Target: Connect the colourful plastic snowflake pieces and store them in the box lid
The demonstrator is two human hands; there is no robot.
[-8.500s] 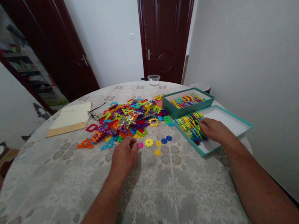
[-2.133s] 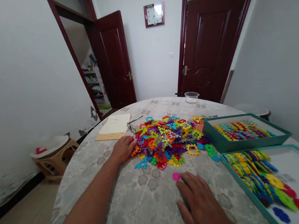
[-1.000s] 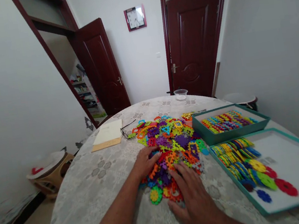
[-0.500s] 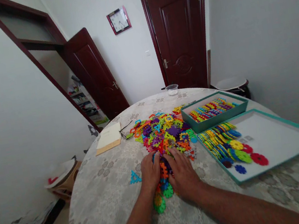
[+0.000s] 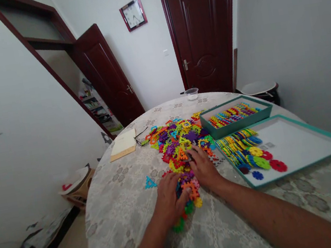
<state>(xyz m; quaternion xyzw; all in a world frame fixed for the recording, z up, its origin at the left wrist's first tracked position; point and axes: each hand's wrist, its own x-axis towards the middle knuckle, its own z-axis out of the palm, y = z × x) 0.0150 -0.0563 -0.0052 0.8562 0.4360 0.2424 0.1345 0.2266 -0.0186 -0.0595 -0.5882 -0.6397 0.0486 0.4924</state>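
Note:
A heap of colourful interlocking plastic pieces (image 5: 172, 146) spreads over the table, with a narrow tail of pieces toward me. My left hand (image 5: 170, 196) rests on that tail, thumb and fingers apart around an orange square piece (image 5: 191, 191) and its neighbours. Green toothed discs (image 5: 179, 225) lie just below it. My right hand (image 5: 203, 167) reaches into the near right side of the heap, fingers bent and parted, touching pieces beside an orange triangular one (image 5: 182, 154). What lies under its palm is hidden. A blue triangular piece (image 5: 150, 182) sits alone left of my left hand.
A green-rimmed box (image 5: 237, 125) with rows of pieces stands at the back right. Before it lies its shallow lid (image 5: 300, 140), holding stacked discs (image 5: 238, 150). A notebook (image 5: 124, 144) and glasses (image 5: 139, 140) lie at left; a clear bowl (image 5: 191, 94) stands at the far edge.
My hands, close together over the tail before, have parted. The right hand has moved up and away into the heap; the left stays low, its thumb now spread. The camera view has shifted slightly.

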